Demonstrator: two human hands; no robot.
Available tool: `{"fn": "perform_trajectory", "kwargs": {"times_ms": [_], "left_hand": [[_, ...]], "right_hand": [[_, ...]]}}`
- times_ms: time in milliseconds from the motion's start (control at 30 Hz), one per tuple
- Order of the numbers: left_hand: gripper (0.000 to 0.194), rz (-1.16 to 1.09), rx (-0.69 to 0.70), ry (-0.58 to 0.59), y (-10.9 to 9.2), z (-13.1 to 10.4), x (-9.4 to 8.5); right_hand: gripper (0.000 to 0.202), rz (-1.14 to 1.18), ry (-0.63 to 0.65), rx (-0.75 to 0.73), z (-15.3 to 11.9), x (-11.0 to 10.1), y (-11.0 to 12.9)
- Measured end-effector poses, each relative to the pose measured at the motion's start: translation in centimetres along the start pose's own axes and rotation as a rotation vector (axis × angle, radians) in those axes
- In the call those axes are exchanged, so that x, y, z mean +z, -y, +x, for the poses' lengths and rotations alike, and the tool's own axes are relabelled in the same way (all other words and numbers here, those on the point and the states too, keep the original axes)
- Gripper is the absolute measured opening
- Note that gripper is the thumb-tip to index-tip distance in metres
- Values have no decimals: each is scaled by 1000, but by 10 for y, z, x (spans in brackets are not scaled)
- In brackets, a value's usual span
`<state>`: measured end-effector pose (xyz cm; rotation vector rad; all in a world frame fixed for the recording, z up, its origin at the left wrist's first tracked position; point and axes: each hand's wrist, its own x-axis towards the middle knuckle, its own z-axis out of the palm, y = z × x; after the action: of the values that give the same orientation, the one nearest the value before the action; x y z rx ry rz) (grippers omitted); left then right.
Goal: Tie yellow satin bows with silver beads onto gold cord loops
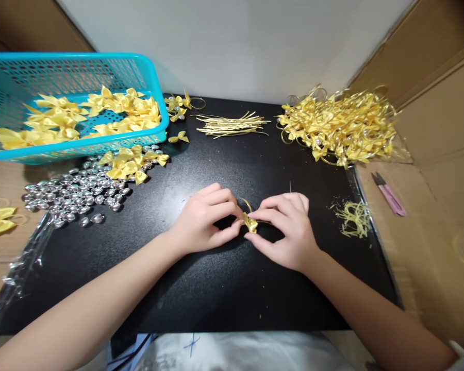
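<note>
A small yellow ribbon bow [251,223] is pinched between my two hands over the black board [216,299]. My left hand [212,216] grips its left side with thumb and fingertips. From the right, my right hand [288,226] has its thumb and index finger at the bow's edge. A gold cord [248,204] curves up from the bow, and a strand runs right, under my right hand. Behind my right fingers, a thin needle [290,186] sticks up; how it is held is hidden.
A turquoise basket [160,103] of yellow bows stands back left. Silver beads [79,193] and loose bows [129,165] lie before it. Gold cords [232,125] lie at the back, finished-looking bow loops [340,126] back right. Thread scraps [353,219] and pink snips [390,196] are right.
</note>
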<state>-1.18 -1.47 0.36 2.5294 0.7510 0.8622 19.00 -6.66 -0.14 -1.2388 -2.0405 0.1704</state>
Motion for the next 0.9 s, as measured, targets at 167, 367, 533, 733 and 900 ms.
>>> {"fn": "perform_trajectory", "kwargs": {"times_ms": [167,367,533,733,900], "left_hand": [[8,-107,-53,-18,-5,1,2],[13,-103,-175,8,-5,2,1],[12,-128,-197,27,-4,1,1],[11,-167,-219,53,-6,1,2],[12,-191,-230,56,-7,1,2]], "right_hand": [[12,-44,-79,-15,0,5,4],[11,207,158,34,1,-7,2],[6,308,301,25,0,-13,0],[37,242,16,-11,-5,-2,-1],[36,102,-1,-117,-7,5,3]]}}
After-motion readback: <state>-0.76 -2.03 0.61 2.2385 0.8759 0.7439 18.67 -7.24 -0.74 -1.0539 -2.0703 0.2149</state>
